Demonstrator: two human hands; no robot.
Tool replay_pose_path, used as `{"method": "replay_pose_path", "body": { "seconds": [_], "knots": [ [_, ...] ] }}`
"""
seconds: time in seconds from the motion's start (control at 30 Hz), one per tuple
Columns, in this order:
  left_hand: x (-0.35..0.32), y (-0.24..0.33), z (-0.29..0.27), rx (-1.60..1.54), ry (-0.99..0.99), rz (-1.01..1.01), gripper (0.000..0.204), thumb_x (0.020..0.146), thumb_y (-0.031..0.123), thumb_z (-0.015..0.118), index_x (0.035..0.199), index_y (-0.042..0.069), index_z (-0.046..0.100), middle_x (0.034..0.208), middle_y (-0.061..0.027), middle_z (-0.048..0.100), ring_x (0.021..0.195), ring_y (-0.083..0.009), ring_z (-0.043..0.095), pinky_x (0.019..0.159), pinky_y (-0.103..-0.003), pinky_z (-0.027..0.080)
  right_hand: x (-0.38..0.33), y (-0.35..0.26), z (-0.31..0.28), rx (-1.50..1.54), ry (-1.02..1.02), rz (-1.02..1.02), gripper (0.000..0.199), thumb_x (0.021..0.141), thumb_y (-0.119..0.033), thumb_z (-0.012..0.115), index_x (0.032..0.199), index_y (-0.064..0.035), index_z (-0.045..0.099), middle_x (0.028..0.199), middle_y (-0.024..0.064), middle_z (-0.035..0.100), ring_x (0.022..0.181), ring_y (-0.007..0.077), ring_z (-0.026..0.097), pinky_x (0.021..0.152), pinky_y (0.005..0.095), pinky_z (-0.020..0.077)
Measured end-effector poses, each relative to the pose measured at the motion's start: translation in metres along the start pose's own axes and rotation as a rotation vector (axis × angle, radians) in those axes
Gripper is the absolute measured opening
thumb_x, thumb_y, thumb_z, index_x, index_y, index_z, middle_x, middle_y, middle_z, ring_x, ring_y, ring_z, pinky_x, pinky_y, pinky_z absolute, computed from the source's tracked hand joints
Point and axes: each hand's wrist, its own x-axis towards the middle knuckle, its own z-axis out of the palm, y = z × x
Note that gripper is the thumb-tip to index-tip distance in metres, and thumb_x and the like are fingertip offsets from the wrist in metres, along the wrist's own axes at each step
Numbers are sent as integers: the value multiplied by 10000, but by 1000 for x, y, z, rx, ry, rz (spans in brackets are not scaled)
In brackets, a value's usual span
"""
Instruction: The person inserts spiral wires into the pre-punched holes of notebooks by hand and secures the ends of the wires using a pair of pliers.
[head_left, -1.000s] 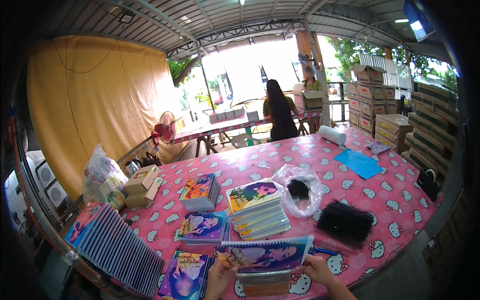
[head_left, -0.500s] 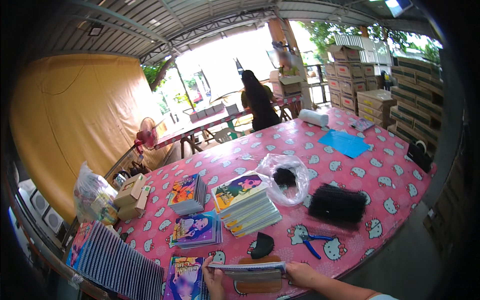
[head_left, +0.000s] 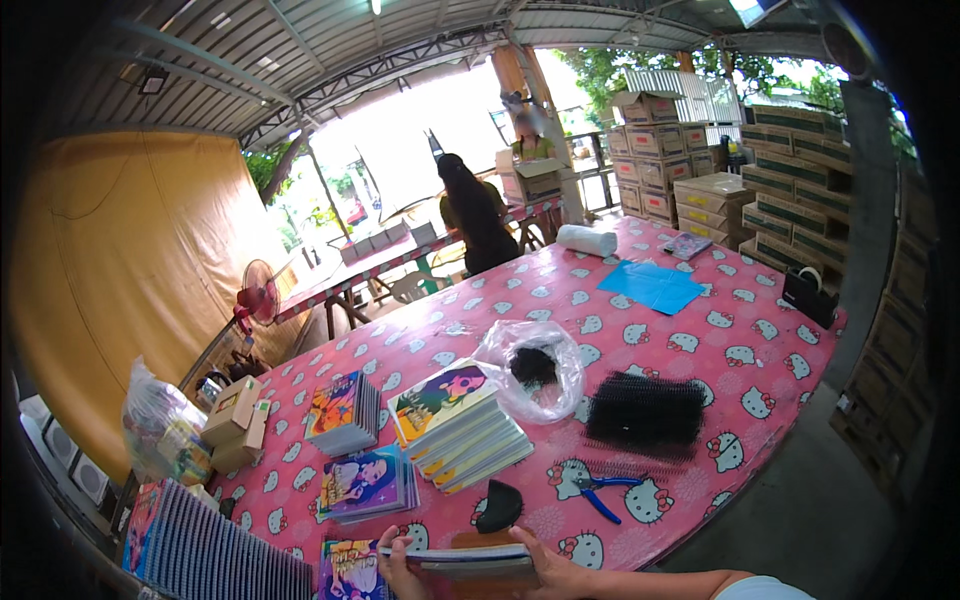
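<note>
My left hand (head_left: 398, 572) and my right hand (head_left: 548, 572) grip a thin notebook (head_left: 460, 553) by its two ends, at the near edge of the table. It is held with one long edge up, and what looks like a clear sheet shows on the side toward me. Whether it is bound cannot be made out. Just behind it, a brown wooden block (head_left: 482, 539) is partly covered. Farther back lies a black half-round piece (head_left: 499, 506), with blue-handled pliers (head_left: 604, 492) to its right. Left of my left hand is a colourful notebook (head_left: 350, 570).
A tall row of spiral-bound notebooks (head_left: 225, 545) stands at the near left. Stacks of notebooks (head_left: 465, 430), a plastic bag (head_left: 565, 400) and black binding coils (head_left: 645, 412) sit mid-table. Blue sheets (head_left: 652, 286) and a tape dispenser (head_left: 808, 296) lie farther right. Two people are beyond.
The whole view has swung, so the scene sits farther left. My right hand has shifted its hold, with fingers now raised at the notebook's right end. The notebook stays over the block.
</note>
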Motion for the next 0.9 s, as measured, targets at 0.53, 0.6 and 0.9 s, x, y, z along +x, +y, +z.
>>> {"method": "replay_pose_path", "body": {
  "seconds": [0.53, 0.6, 0.9],
  "knots": [
    [3, -3, -2, 74, 42, 103, 253, 949, 233, 472, 1066, 28, 562, 802, -24, 580, 765, -99, 532, 726, -246, 420, 32, -23, -196, -194, 432, 255, 193, 827, -70, 625, 1015, -33, 643, 829, 52, 631, 735, 130, 598, 677, 276, 488],
    [2, 1, 3, 51, 19, 75, 269, 955, 243, 466, 1080, 26, 563, 795, -22, 583, 736, -91, 533, 687, -234, 423, 21, 41, -183, -566, 379, 277, 231, 751, -116, 682, 966, -40, 652, 845, 109, 602, 811, 261, 575, 717, 355, 484],
    [3, 6, 1, 79, 50, 71, 346, 978, 287, 429, 1161, 15, 541, 793, -10, 586, 630, -35, 503, 545, -160, 380, 22, 91, -148, -874, 255, 370, 230, 696, -192, 733, 845, -50, 630, 918, 105, 578, 927, 282, 546, 741, 392, 470]
  ]
}}
